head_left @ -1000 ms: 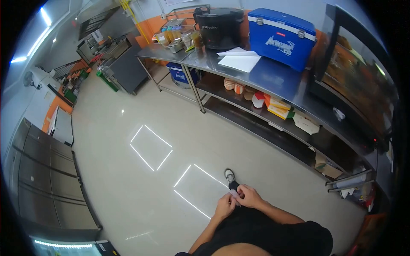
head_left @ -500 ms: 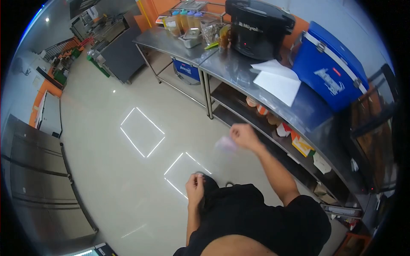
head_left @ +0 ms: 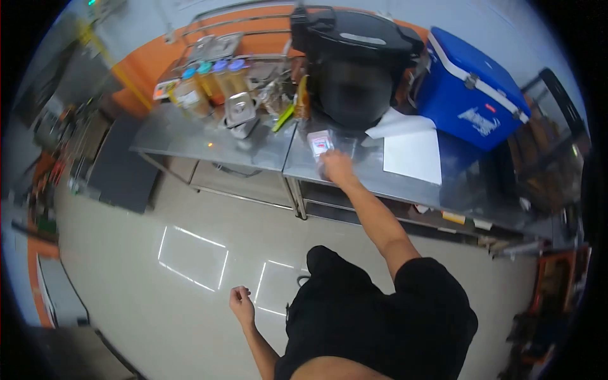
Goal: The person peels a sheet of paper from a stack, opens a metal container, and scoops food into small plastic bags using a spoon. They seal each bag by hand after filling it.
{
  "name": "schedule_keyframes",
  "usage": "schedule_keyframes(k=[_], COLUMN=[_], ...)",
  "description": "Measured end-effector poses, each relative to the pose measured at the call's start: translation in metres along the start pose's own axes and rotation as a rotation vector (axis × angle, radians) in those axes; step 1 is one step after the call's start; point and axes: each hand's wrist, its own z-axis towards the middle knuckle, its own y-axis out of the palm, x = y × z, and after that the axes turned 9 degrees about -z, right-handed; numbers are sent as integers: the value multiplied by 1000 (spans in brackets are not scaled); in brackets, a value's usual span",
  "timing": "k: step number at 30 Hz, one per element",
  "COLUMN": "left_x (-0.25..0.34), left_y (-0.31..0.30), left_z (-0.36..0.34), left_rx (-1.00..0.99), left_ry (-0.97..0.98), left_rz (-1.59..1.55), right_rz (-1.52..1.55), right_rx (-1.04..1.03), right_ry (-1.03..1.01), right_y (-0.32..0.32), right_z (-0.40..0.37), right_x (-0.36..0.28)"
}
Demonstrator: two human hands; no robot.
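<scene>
My right hand [head_left: 337, 166] reaches over the front of the steel table, its fingers closed on the near end of a small plastic packet [head_left: 320, 143] with a white, pink and blue label. The print is too blurred to read. Just behind the packet stands a large black cooker [head_left: 354, 88], and white paper sheets [head_left: 412, 152] lie to its right. Down on the left, my left hand [head_left: 242, 303] hangs over the floor with its fingers loosely curled; nothing shows in it.
Bottles with coloured caps [head_left: 218, 79], a lidded metal container [head_left: 240, 111] and a green-handled tool [head_left: 283, 119] occupy the left part of the steel table [head_left: 247, 151]. A blue cooler box [head_left: 472, 95] stands at the right. Shelves [head_left: 405, 216] run underneath.
My view has turned and moved nearer the table. My right hand has gone from above the floor to the tabletop with the packet. My left hand has swung out leftward.
</scene>
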Motion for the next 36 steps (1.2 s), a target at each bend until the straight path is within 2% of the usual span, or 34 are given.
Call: schedule_keyframes(k=[1, 3, 4, 7, 9, 10, 12, 14, 16, 17, 19, 20, 22, 23, 24, 26, 28, 29, 31, 33, 35, 36], left_x=[0, 10, 16, 19, 41, 45, 65, 106, 142, 150, 158, 163, 172, 173, 173, 174, 176, 176, 180, 178, 172, 167], left_y=[-1, 4, 6, 38, 81, 100, 144, 180, 208, 222, 235, 247, 275, 289, 303, 344, 382, 392, 412, 418, 417, 416], left_z=[25, 67, 88, 135, 165, 182, 211, 231, 251, 263, 276, 283, 299, 304, 312, 323, 336, 337, 339, 339, 339, 339], left_rx=[-26, -43, -16, -105, -219, -329, -502, -652, -701, -745, -823, -878, -982, -971, -958, -984, -587, -609, -447, -455, -452, -455], left_ry=[25, 41, 39, 20, 11, 77, 154, 286, 297, 377, 435, 418, 417, 488, 561, 563, 973, 975, 824, 806, 735, 700], left_rz=[19, 47, 71, 43, -29, -30, -66, 83, 14, 10, 23, -15, -54, -63, -71, -97, 253, 245, 622, 632, 649, 649], right_rz=[-7, 425, 356, 50, -271, -272, -223, -192, -148, -156, 137, 113, 189, 193, 170, 91, 7, -31, 22, 82, 132, 139], right_rx=[-10, 135, 212, 356, 290, 284, -73, -162, 411, 423, 788, 788, 915, 830, 839, 923, 906, 868, 889, 907, 920, 925], right_ry=[48, 177, 292, 617, 691, 717, 699, 750, 900, 909, 1302, 1330, 1705, 1755, 1782, 1854, 1892, 1919, 1909, 1887, 1740, 1733], right_y=[5, 5, 6, -16, -13, -6, 8, 23, 37, 40, 42, 43, 38, 30, 35, 59, 65, 70, 76, 78, 67, 55], right_z=[-9, -17, -8, 12, 32, 36, 49, 35, 27, 28, 7, -3, -21, -31, -39, -72, -91, -99, -109, -117, -116, -114], right_x=[-1, 4, 20, 79, 110, 122, 144, 148, 154, 161, 156, 158, 157, 157, 160, 185, 196, 199, 205, 210, 208, 209])
